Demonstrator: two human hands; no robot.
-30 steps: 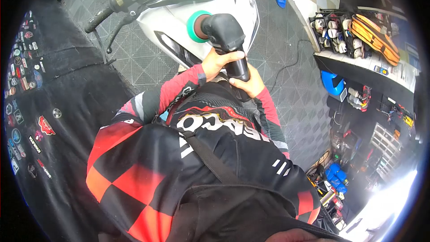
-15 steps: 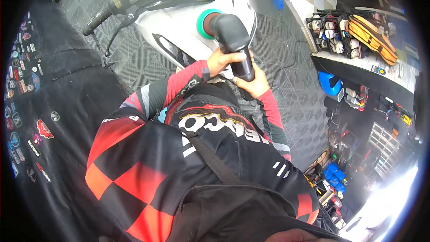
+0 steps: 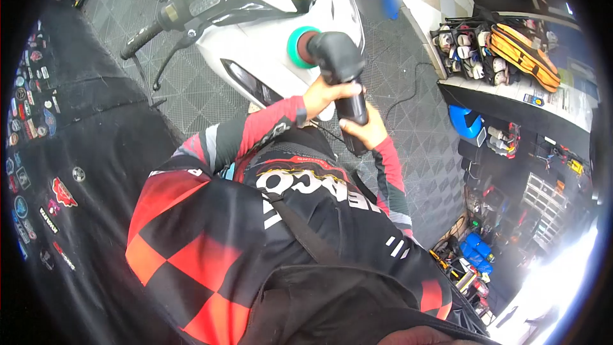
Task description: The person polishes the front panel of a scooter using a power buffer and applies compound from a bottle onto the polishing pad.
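A black handheld polisher (image 3: 337, 56) is gripped in both of my hands. Its green-edged round pad (image 3: 296, 47) is turned toward the white front panel (image 3: 255, 41) of a motorcycle and appears to rest against it. My left hand (image 3: 324, 98) is wrapped round the polisher just below its head, thumb across the front. Lower down, my right hand (image 3: 370, 131) closes round the handle (image 3: 353, 112). The fingers behind the tool are mostly hidden. The motorcycle's handlebar grip (image 3: 142, 39) and brake or clutch lever (image 3: 171, 57) stick out to the left.
Grey patterned floor tiles (image 3: 415, 160) lie around the motorcycle. A black cover with stickers (image 3: 83, 153) fills the left side. At right are a shoe rack (image 3: 469, 51), an orange-yellow bag (image 3: 525, 57) and a blue helmet-like object (image 3: 466, 121). A dark cable (image 3: 408, 92) runs over the floor.
The polisher and both hands have shifted slightly down and to the right, the pad staying by the white panel. My view has also moved a little. Both hands keep their hold.
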